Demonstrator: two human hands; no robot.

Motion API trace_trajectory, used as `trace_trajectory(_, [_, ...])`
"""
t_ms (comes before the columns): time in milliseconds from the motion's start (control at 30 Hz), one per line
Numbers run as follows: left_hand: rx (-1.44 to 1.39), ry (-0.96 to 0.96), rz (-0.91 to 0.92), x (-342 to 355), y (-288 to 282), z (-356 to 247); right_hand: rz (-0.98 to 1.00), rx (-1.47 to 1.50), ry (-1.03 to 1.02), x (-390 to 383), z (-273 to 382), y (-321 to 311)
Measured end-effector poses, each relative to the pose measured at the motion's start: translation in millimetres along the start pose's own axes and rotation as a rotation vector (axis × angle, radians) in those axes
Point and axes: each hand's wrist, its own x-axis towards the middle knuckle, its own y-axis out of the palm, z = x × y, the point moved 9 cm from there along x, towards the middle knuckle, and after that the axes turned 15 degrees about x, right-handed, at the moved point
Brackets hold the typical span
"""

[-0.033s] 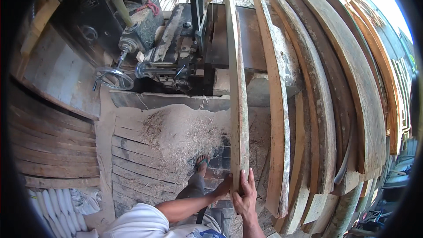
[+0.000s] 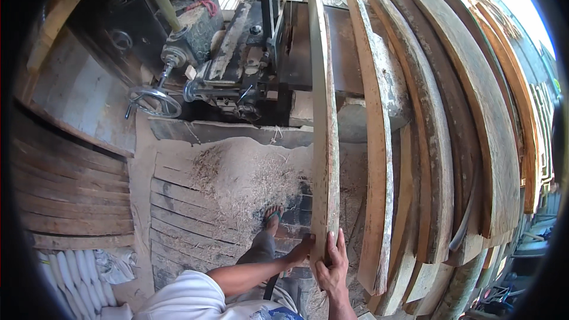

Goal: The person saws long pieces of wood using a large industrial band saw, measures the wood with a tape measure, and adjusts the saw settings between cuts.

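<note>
A long, narrow wooden plank [image 2: 325, 142] runs away from me toward the saw machine, its near end between my two hands. My left hand [image 2: 304, 248] is closed on the plank's left side near that end, its fingers partly hidden. On the other side my right hand [image 2: 333, 266] grips the end, thumb across it and fingers pointing forward along the right edge. The plank's far part passes over the machine's dark metal table [image 2: 347, 53], just right of the upright black guide [image 2: 269, 21]. A second plank [image 2: 378, 142] with rough bark edges lies close by on the right.
Several thick boards [image 2: 468, 101] are stacked on the right. Sawdust [image 2: 249, 166] is heaped on the slatted floor [image 2: 189, 207] before the machine. A metal handwheel [image 2: 155, 102] sticks out at the left, above stacked boards [image 2: 74, 201] and white sacks [image 2: 80, 278].
The view has shifted slightly. My hands and the plank sit a touch further right in the picture, with the same grip.
</note>
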Motion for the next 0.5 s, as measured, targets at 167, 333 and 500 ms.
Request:
trace_trajectory(167, [-0.076,-0.158,0.408,-1.0,2.0,22.2,0.038,-0.059,-0.156,-12.6,3.7,15.3])
trace_trajectory(333, [-0.348,-0.079,0.152,-3.3,30.9,5.7,0.08,0.002,-0.114,-11.3,-10.3,4.9])
trace_trajectory(500, [-0.922,-0.02,0.02,29.0,31.1,26.9,0.164,-0.093,-0.113,-7.2,6.3,26.5])
